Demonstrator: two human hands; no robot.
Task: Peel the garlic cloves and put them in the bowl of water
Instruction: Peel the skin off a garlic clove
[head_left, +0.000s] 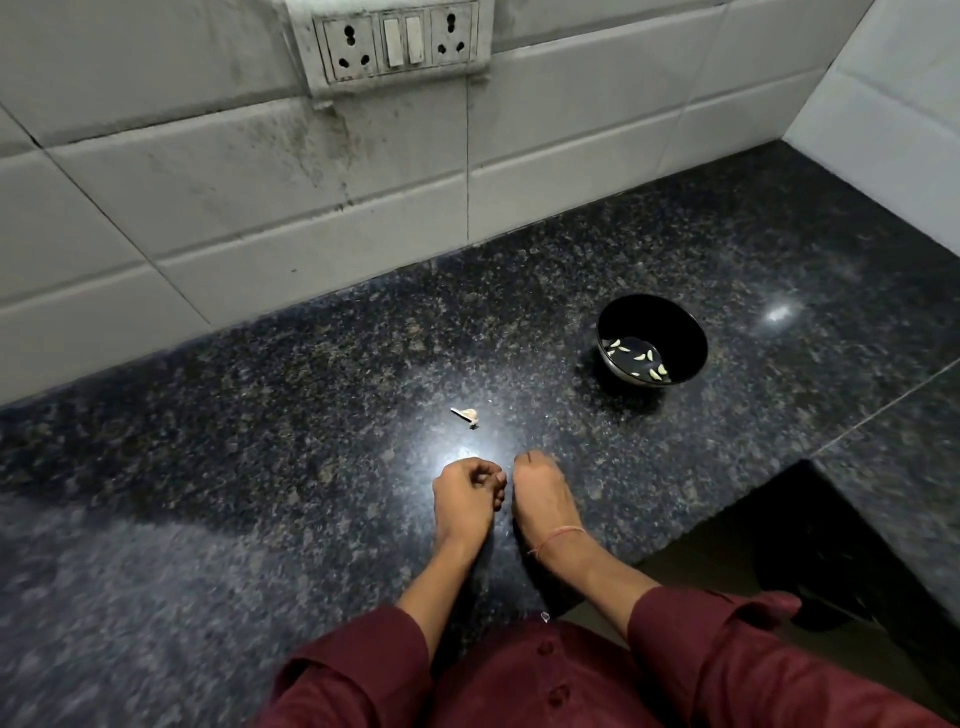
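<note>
Though small, pale curved cloves (639, 357) in bowl (675, 325)

A single head view looks forward and steeply down from above the person's chest. The desk (260, 467) fills most of it, the wall (260, 182) stands far, and the left hand (465, 499) and right hand (543, 499) are near, low centre.

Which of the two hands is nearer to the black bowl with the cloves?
Right. The right hand lies below-left of the black round bowl; the left hand lies farther left.
</note>
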